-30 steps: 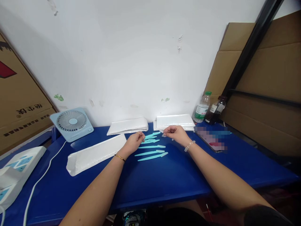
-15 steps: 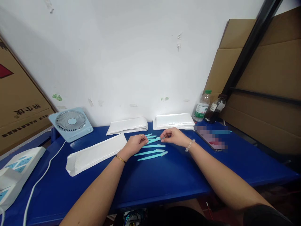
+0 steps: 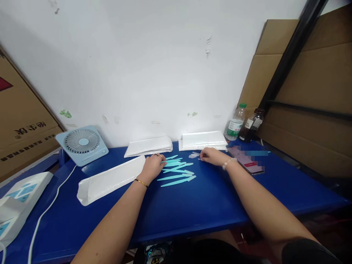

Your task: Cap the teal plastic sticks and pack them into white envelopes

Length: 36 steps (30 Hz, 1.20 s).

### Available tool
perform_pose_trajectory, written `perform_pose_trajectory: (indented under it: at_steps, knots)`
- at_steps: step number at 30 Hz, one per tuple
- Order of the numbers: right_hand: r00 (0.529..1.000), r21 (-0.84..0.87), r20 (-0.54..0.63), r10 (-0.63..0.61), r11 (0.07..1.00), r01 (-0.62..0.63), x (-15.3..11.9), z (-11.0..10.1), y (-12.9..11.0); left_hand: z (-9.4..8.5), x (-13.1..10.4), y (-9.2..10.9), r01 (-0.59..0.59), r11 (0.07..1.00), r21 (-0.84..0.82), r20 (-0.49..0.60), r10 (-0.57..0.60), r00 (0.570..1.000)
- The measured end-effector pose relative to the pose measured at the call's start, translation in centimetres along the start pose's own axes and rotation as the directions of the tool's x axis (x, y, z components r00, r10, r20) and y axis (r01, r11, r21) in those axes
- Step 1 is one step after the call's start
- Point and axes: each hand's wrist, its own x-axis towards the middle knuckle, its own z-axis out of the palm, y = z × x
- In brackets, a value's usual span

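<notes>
Several light-blue eyebrow razors lie in a loose, partly crossed row on the blue table. At their left end is my left hand, fingers closed on the end of one eyebrow razor; its far end blends with the others. To the right, my right hand pinches a small clear plastic cap just above the tabletop. A little heap of similar clear caps sits beside those fingertips, partly hidden by them.
White padded mailers lie at left, with folded stacks along the wall. A blue fan and power strip are farther left. Two bottles and a phone stand or lie right. Cardboard borders the right side.
My hands have moved apart, the right one to the right, uncovering the clear caps. The razor held between them has left the right hand, and the upper razors now cross.
</notes>
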Motion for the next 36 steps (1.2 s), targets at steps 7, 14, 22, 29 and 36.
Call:
perform_pose_trajectory:
  at_steps: [7, 14, 22, 29, 36]
  knots:
    - [0.997, 0.101, -0.078, -0.025, 0.994, 0.033, -0.3, -0.3, -1.1, -0.3, -0.1, 0.1, -0.030, 0.996, -0.084, -0.041, 0.027, 0.999]
    - [0.995, 0.582, -0.092, 0.038, 0.813, 0.023, 0.1, 0.6, -1.9, -0.3, -0.2, 0.6, -0.005, 0.929, -0.370, -0.059, -0.018, 0.998]
    - [0.997, 0.803, -0.078, 0.029, 0.594, 0.046, -0.1, 0.2, -3.8, -0.5, -0.1, 0.8, -0.013, 0.923, -0.385, -0.086, -0.022, 0.996]
    - [0.998, 0.809, -0.063, 0.010, 0.586, 0.045, -0.3, 0.1, -4.3, -0.6, -0.2, 0.9, 0.000, 0.935, -0.354, -0.084, -0.031, 0.996]
    - [0.998, 0.818, -0.062, 0.008, 0.573, 0.046, -0.5, 0.1, -4.7, -0.5, -0.2, 0.7, -0.025, 0.925, -0.378, -0.107, -0.017, 0.994]
